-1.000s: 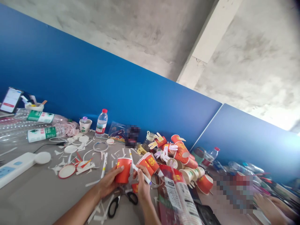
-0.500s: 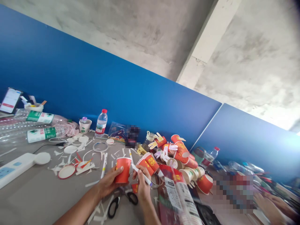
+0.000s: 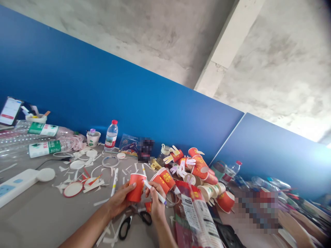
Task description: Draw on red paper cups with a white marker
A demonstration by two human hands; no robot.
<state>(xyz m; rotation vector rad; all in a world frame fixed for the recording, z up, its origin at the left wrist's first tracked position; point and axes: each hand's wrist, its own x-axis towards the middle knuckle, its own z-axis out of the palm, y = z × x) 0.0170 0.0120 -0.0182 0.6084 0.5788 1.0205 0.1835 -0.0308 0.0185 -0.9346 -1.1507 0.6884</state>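
A red paper cup (image 3: 136, 188), slightly tilted with its white rim up, is gripped from the left by my left hand (image 3: 121, 196). In my right hand (image 3: 157, 199) is a white marker (image 3: 159, 195) with a purple end. Its upper-left tip points at the cup's right side; whether it touches cannot be made out. Below the cup lie scissors (image 3: 126, 227) with black handles, partly hidden by my right hand. A stack of red paper cups (image 3: 164, 179) rests on its side just past my right hand.
Red cups with paper cutouts (image 3: 198, 165) pile up at the right, behind a plastic sleeve of cups (image 3: 198, 217). Paper scraps (image 3: 90, 186), a water bottle (image 3: 111, 135) and a white power strip (image 3: 19, 184) lie leftward. Another person's hands (image 3: 297, 224) are at far right.
The cup has tilted a little in my left hand, its top leaning rightward toward the marker. My right hand has shifted slightly left. Both hands keep their holds.
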